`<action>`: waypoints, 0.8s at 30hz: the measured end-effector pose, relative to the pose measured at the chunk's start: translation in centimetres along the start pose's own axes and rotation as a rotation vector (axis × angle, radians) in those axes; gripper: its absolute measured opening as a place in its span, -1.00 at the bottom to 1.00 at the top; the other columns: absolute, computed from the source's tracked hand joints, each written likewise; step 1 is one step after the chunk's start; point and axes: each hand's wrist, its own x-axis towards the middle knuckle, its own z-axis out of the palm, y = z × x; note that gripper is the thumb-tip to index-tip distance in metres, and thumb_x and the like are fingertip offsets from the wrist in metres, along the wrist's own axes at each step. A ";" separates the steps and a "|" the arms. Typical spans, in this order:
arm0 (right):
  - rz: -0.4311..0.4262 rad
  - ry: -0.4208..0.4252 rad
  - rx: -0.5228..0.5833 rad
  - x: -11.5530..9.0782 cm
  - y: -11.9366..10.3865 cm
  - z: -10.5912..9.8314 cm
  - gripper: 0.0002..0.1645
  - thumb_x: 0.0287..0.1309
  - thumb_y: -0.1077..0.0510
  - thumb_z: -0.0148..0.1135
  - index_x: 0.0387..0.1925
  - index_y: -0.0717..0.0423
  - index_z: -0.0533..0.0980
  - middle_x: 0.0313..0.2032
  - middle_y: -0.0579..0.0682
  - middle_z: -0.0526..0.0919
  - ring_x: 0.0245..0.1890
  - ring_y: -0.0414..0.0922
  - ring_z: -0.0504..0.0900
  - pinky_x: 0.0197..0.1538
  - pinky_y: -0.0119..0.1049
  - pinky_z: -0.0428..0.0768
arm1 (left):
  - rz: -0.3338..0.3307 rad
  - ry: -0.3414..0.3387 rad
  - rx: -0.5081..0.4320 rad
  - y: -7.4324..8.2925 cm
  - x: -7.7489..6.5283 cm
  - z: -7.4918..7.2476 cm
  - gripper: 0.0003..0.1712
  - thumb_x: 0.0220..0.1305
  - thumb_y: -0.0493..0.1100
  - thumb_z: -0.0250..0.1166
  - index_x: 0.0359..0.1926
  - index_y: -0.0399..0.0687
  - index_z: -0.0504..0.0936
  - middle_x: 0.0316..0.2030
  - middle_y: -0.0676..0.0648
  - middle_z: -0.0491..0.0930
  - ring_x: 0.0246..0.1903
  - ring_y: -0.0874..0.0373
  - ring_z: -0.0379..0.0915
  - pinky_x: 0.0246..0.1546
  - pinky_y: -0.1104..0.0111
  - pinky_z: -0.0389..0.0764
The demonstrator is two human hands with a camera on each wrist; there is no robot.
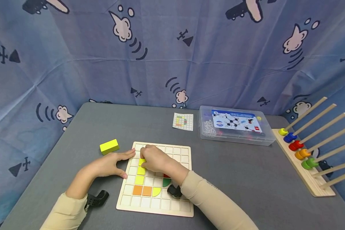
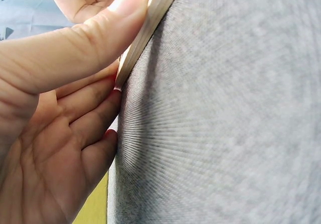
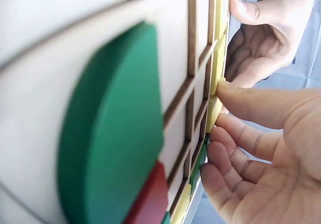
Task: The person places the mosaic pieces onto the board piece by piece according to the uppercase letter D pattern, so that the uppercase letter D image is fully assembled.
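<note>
A wooden grid board [image 1: 155,213] lies on the grey table. My right hand [image 1: 156,159] reaches over its upper left part, with thumb and index finger pinching a yellow square tile [image 3: 214,112] in a cell. Below it in the same column sit more yellow tiles [image 1: 139,180]. Lower down are two orange tiles [image 1: 137,190], a yellow rounded tile [image 1: 156,191], a green rounded tile [image 1: 166,182] and a red tile [image 3: 150,199], partly hidden by the right arm. My left hand [image 1: 110,164], thumb and fingers spread, touches the board's left edge.
A yellow block [image 1: 109,147] lies left of the board. Behind the board is a small card [image 1: 183,121] with a coloured grid. A clear plastic case [image 1: 237,125] stands at the back right, and a wooden peg stand [image 1: 304,166] with coloured beads at the right edge.
</note>
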 end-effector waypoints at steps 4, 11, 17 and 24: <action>0.000 0.002 0.018 -0.1 0.1 0.1 -0.76 0.04 0.13 0.39 -0.26 0.13 0.56 -0.41 -0.10 0.51 -0.48 -0.27 0.40 -0.35 -0.50 0.44 | 0.009 -0.003 0.004 0.0 0.0 0.0 0.02 -0.07 0.10 0.44 0.40 -0.10 0.23 0.43 -0.06 0.11 0.40 -0.07 0.03 0.27 0.00 0.23; -0.015 -0.014 0.034 -0.2 0.3 0.4 -0.79 0.10 0.14 0.34 -0.22 0.10 0.57 -0.35 -0.09 0.53 -0.42 -0.27 0.40 -0.30 -0.49 0.45 | 0.020 0.002 0.017 -0.3 -0.1 0.2 0.03 -0.07 0.12 0.43 0.40 -0.09 0.23 0.43 -0.06 0.11 0.39 -0.08 0.05 0.25 0.01 0.25; -0.014 0.013 -0.006 -0.1 0.3 0.6 -0.84 0.11 0.16 0.33 -0.26 0.09 0.56 -0.36 -0.09 0.55 -0.40 -0.27 0.43 -0.28 -0.49 0.47 | 0.027 0.006 0.014 -0.3 -0.1 0.2 0.04 -0.08 0.13 0.43 0.40 -0.11 0.23 0.43 -0.07 0.12 0.39 -0.08 0.06 0.25 0.02 0.26; 0.000 0.038 -0.046 -0.2 -0.1 0.4 -0.86 0.09 0.18 0.33 -0.28 0.11 0.58 -0.41 -0.09 0.53 -0.44 -0.26 0.42 -0.35 -0.48 0.45 | 0.027 0.010 0.015 -0.3 0.0 0.1 0.04 -0.08 0.14 0.43 0.40 -0.09 0.23 0.43 -0.05 0.12 0.39 -0.07 0.06 0.25 0.02 0.27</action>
